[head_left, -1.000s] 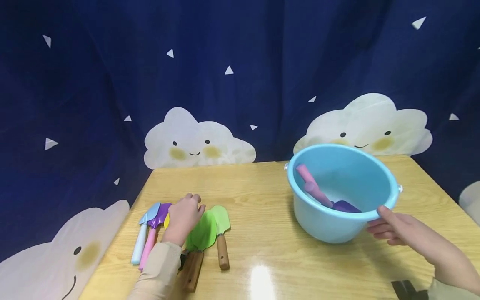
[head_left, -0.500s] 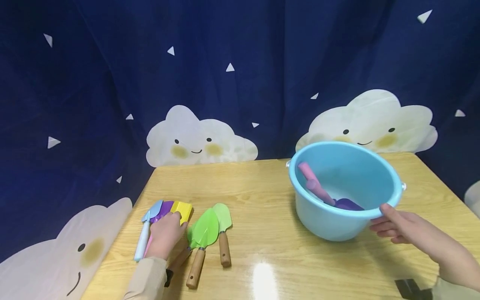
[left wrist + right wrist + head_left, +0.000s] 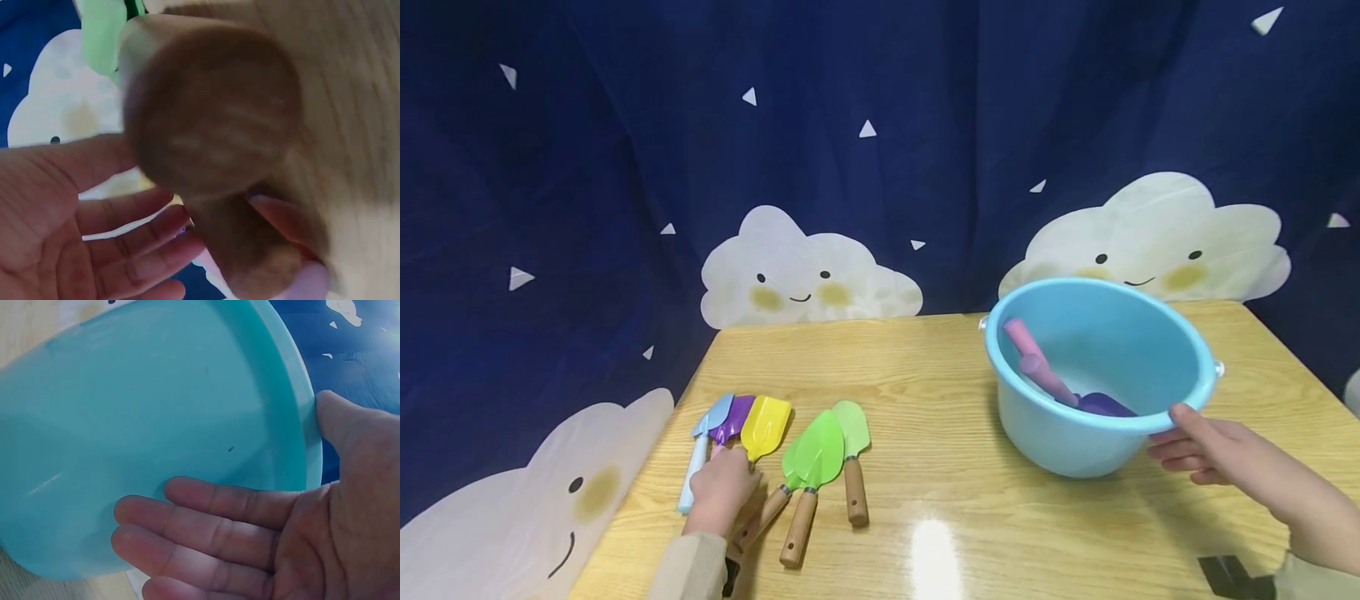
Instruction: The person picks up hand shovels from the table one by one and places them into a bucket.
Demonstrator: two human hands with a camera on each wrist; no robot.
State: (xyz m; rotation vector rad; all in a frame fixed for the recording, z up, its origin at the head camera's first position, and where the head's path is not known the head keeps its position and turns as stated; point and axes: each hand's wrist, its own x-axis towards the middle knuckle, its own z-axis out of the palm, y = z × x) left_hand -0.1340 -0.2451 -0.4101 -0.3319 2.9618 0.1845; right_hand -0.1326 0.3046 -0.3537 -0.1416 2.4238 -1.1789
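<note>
The left hand [image 3: 722, 486] has bared more yellow shovel [image 3: 766, 425].

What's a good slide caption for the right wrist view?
A right hand at a blue bucket, thumb touching its rim, fingers extended beside its outer wall.

I see a person's left hand [image 3: 724, 483] low among colourful shovels [image 3: 765, 427] on a wooden table [image 3: 925, 375]; the right hand [image 3: 1225, 450] touches a light-blue bucket [image 3: 1067, 446] holding two pink-handled tools [image 3: 1047, 380].
</note>
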